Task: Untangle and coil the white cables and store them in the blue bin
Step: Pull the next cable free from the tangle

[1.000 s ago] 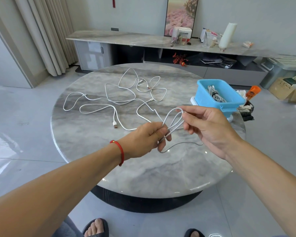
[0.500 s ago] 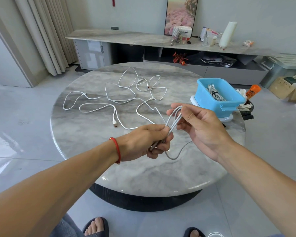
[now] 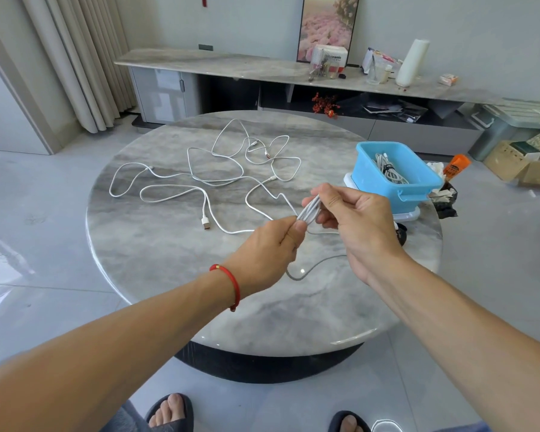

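**Loops gathered tight between both hands**

Compared with half a second ago, the loops of the cable in hand (image 3: 309, 212) are pulled into a tighter, narrower bundle, and the left hand (image 3: 264, 251) has slid up closer to the right hand (image 3: 353, 219), so the two now nearly touch. The slack strand hanging below them has sagged lower toward the near edge of the desk (image 3: 169, 260).

Counted: two hands, one blue bin (image 3: 396, 173), one coiled cable (image 3: 387, 168) already lying inside it. The loose white cables (image 3: 219, 179) sprawl across the middle and far part of the desk in overlapping loops; how many separate cables make up the tangle cannot be told. One white plug end (image 3: 205, 222) lies on the desk left of the hands.

The left arm reaches in from the lower left, a red bracelet (image 3: 231, 283) on its wrist; its thumb and fingers pinch the lower end of the bundle. The right arm comes from the lower right, its thumb and fingers curled around the upper end of the same bundle. Both hands are held above the desk, just left of the bin, which stands at the right edge.
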Demonstrator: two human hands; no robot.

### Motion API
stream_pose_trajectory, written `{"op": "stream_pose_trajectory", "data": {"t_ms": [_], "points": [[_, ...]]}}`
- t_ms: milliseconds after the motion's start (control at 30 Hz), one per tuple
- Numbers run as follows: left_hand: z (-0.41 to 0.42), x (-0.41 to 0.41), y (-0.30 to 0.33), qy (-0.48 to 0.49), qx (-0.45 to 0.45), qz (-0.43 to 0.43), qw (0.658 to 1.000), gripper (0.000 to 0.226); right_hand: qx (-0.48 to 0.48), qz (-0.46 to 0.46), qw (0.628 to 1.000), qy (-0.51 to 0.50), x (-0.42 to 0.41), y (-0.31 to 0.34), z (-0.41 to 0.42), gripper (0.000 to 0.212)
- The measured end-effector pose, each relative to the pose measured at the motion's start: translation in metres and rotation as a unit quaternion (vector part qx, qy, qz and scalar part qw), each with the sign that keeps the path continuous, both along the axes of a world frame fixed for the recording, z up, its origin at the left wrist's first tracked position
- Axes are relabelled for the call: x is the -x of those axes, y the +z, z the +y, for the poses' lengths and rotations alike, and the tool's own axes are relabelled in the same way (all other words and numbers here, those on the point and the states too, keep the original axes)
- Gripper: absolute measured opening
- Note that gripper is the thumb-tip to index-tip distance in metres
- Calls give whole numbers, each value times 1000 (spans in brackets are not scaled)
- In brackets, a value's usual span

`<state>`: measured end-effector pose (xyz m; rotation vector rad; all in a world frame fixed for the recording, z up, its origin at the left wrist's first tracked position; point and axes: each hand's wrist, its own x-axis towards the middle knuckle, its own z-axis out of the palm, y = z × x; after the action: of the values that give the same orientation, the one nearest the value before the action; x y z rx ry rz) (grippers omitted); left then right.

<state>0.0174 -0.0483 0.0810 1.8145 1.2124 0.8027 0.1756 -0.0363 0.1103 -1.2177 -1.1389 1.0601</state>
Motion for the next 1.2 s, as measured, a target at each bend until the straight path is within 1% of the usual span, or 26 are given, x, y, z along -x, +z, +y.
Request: {"op": "stream_pose_trajectory", "data": {"t_ms": [33, 67, 100, 133, 167, 200, 233, 300, 367, 467, 533, 600, 700, 733, 800, 867, 933, 1000, 1133, 1200], "points": [[0, -2, 0, 10, 46, -68, 997, 39, 6, 6, 1000, 13, -1, 1, 0, 18], [1, -3, 1, 19, 99, -153, 983, 37, 16, 17, 999, 34, -2, 2, 1, 19], [2, -2, 4, 31, 146, -232, 961, 36, 30, 22, 997, 60, -3, 2, 0, 23], [4, -1, 7, 45, 179, -292, 938, 36, 50, 7, 995, 87, -4, 0, -2, 28], [8, 2, 11, 56, 203, -336, 918, 37, 72, -39, 990, 115, -5, -4, -4, 30], [10, 5, 15, 64, 222, -369, 900, 38, 91, -106, 979, 149, -6, -7, -8, 29], [14, 9, 18, 72, 235, -392, 886, 39, 102, -182, 959, 192, -6, -11, -13, 26], [18, 15, 20, 84, 248, -409, 874, 40, 90, -312, 906, 270, -6, -18, -23, 25], [18, 18, 18, 90, 255, -396, 877, 40, 48, -392, 868, 301, -5, -17, -28, 25], [16, 20, 15, 78, 270, -338, 898, 40, -41, -487, 820, 298, -4, -14, -27, 23], [15, 22, 13, 56, 284, -293, 911, 39, -83, -537, 791, 282, -3, -15, -26, 22], [13, 24, 12, 35, 299, -253, 919, 37, -111, -565, 774, 263, -1, -15, -29, 25], [9, 25, 10, 22, 315, -209, 926, 36, -134, -580, 761, 258, 2, -11, -33, 23], [8, 25, 9, 18, 318, -195, 928, 37, -139, -583, 759, 253, 3, -10, -34, 23], [5, 24, 8, -2, 327, -172, 929, 37, -138, -575, 773, 230, 5, -8, -35, 25], [1, 23, 8, -37, 350, -161, 922, 35, -132, -569, 784, 211, 6, -8, -35, 35], [-4, 21, 9, -67, 366, -138, 918, 27, -134, -581, 778, 199, 6, -8, -35, 44], [-9, 17, 10, -78, 362, -104, 923, 27, -137, -582, 779, 187, 6, -8, -36, 46], [-8, 12, 6, -74, 333, -64, 938, 38, -108, -530, 821, 184, 3, -6, -30, 40], [-4, 14, 3, -56, 300, -36, 952, 44, -106, -501, 840, 179, -5, -5, -23, 35]]}}
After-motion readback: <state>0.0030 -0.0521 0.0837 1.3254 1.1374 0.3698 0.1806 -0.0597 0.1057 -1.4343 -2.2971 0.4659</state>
